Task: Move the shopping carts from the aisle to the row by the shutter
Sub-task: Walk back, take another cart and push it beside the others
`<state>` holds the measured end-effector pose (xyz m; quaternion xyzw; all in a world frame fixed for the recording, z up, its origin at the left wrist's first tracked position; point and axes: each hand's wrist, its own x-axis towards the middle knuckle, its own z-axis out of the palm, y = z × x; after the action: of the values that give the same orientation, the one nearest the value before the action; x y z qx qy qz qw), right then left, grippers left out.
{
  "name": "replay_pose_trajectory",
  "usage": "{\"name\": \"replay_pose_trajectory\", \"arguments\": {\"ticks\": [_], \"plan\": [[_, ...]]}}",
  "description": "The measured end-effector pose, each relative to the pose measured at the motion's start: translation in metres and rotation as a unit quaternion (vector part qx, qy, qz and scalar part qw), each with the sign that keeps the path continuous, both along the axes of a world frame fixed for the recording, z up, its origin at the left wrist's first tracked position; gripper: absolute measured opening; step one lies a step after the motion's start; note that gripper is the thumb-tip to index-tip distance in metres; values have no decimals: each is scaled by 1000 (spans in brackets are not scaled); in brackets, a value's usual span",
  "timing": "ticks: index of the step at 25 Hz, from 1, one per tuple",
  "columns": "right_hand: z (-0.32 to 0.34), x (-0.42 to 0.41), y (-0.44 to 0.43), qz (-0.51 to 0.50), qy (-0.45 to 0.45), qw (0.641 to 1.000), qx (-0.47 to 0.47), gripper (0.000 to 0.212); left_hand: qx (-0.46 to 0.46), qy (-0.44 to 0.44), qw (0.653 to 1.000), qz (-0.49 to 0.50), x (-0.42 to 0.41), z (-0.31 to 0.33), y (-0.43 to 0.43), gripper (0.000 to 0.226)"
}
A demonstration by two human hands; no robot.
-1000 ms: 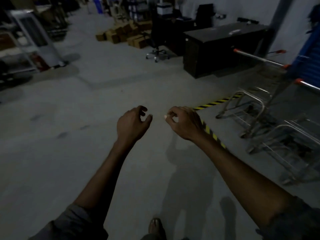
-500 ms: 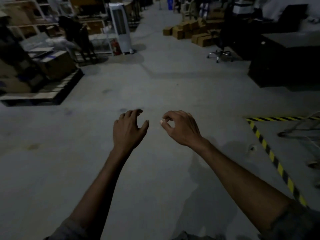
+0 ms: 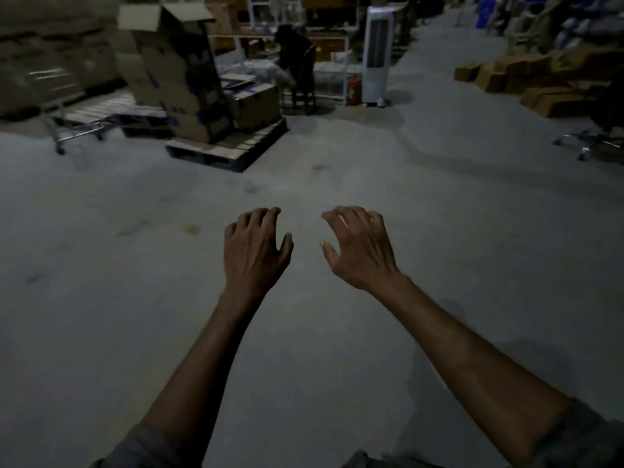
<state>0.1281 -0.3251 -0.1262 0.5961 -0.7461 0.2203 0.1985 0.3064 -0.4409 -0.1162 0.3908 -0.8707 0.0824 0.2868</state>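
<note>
Both my hands are held out in front of me over bare grey concrete floor. My left hand (image 3: 255, 249) has its fingers loosely curled and apart, holding nothing. My right hand (image 3: 359, 246) is beside it, also empty with fingers spread and bent. No shopping cart shows clearly in this view. A low metal trolley or cart frame (image 3: 76, 125) stands at the far left by the stacked goods; it is too dim to tell which.
A pallet (image 3: 226, 148) with tall cardboard boxes (image 3: 175, 72) stands ahead left. A white tower cooler (image 3: 376, 52) and a red extinguisher (image 3: 353, 91) stand further back. Cardboard boxes (image 3: 526, 79) and an office chair base (image 3: 591, 145) lie right. A person (image 3: 293, 49) bends at the shelves.
The view has swung left: the parked carts, the desk and the yellow-black floor tape have left the frame. My right hand's pinched fingers have opened; both hands stay empty.
</note>
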Motion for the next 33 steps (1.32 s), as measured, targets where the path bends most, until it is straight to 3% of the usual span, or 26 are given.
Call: {"name": "replay_pose_trajectory", "arguments": {"ticks": [11, 23, 33], "plan": [[-22, 87, -232, 164, -22, 986, 36, 57, 31, -47, 983, 176, 115, -26, -150, 58], [-19, 187, -494, 322, -30, 945, 56, 58, 73, -12, 925, 373, 214, -26, -342, 60], [-36, 324, -702, 372, -75, 922, 74, 50, 99, 47, 906, 408, 346, -36, -531, 58]]}}
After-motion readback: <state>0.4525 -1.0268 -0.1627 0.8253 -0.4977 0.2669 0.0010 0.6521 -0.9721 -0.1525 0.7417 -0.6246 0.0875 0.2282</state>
